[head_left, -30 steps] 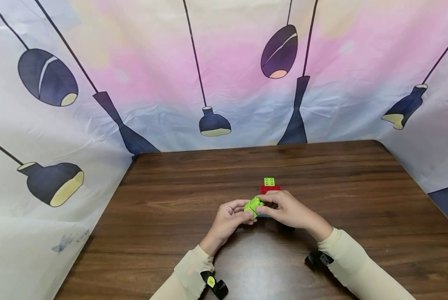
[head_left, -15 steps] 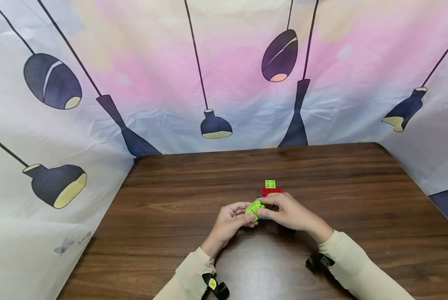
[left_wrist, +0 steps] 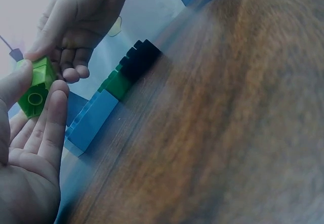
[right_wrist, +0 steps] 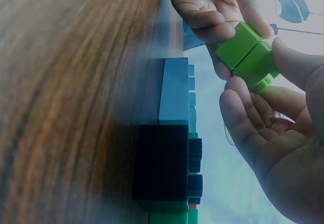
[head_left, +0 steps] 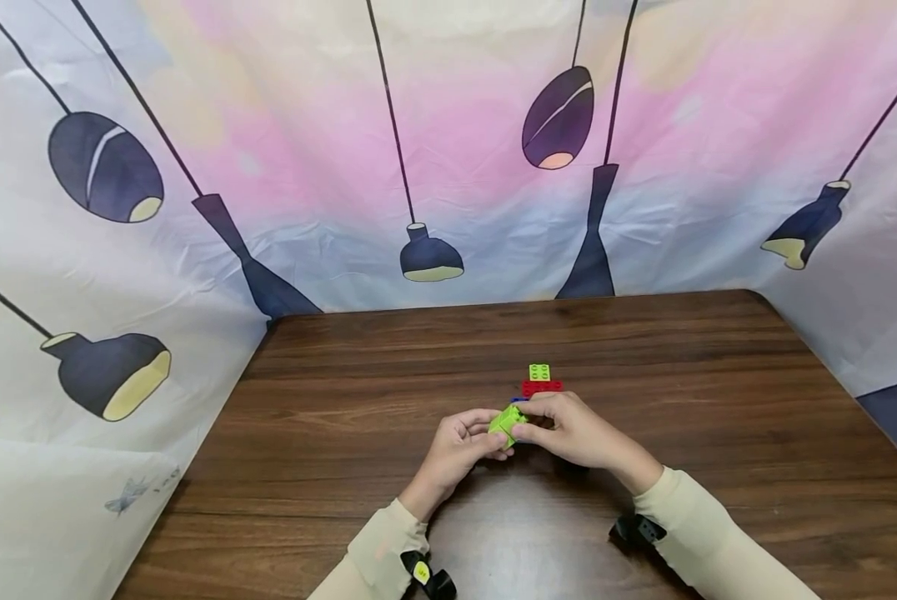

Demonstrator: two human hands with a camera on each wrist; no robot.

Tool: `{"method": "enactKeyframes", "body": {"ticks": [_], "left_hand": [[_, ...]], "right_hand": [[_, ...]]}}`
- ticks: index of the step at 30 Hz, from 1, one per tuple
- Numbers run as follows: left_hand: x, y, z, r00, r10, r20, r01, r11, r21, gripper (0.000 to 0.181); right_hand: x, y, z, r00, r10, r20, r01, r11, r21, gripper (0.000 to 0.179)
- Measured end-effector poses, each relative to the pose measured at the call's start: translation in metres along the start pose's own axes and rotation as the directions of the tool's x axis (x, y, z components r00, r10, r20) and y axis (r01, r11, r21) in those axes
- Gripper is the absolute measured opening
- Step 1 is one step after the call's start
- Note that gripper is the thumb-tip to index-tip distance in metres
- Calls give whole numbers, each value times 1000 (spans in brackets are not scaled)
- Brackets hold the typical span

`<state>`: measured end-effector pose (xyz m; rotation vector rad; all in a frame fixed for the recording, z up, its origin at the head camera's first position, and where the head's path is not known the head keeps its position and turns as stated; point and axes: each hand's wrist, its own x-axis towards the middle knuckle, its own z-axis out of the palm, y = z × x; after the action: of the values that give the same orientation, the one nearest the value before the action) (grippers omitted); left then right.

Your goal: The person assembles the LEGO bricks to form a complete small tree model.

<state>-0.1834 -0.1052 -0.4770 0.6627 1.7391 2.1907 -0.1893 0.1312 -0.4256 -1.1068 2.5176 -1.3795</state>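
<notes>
Two lime-green toy building bricks [head_left: 506, 423], joined end to end with a thin seam between them, are held up above the table. My left hand [head_left: 456, 454] grips one end between thumb and fingers. The other, studded end is pinched by my right hand [head_left: 587, 432]. A hollow underside with a round tube shows in the left wrist view on the held bricks [left_wrist: 36, 89]. Below the hands, a light blue brick [left_wrist: 93, 120], a green brick [left_wrist: 117, 84] and a black brick [left_wrist: 140, 62] stand on the table, mostly hidden by the right hand in the head view.
Just beyond the hands lie a red brick [head_left: 542, 387] and another lime-green brick [head_left: 539, 372]. The brown wooden table [head_left: 328, 400] reaches back to a cloth backdrop [head_left: 306, 167] printed with lamps. Each wrist wears a black camera strap.
Both hands keep their hold on the lime-green bricks, with only slight finger shifts. The whole head view has tilted a little, so everything sits slightly lower in it.
</notes>
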Motion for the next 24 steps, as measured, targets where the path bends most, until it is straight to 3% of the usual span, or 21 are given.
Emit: {"method": "enactKeyframes", "body": {"ticks": [7, 24], "left_hand": [[1, 0, 0, 1000, 2, 2, -2, 1000, -5, 45], [-1, -1, 1, 999, -5, 37, 6, 1000, -12, 43]], "right_hand": [[1, 2, 0, 1000, -29, -6, 29, 1000, -12, 26], [-1, -3, -1, 999, -11, 30, 10, 1000, 3, 19]]}}
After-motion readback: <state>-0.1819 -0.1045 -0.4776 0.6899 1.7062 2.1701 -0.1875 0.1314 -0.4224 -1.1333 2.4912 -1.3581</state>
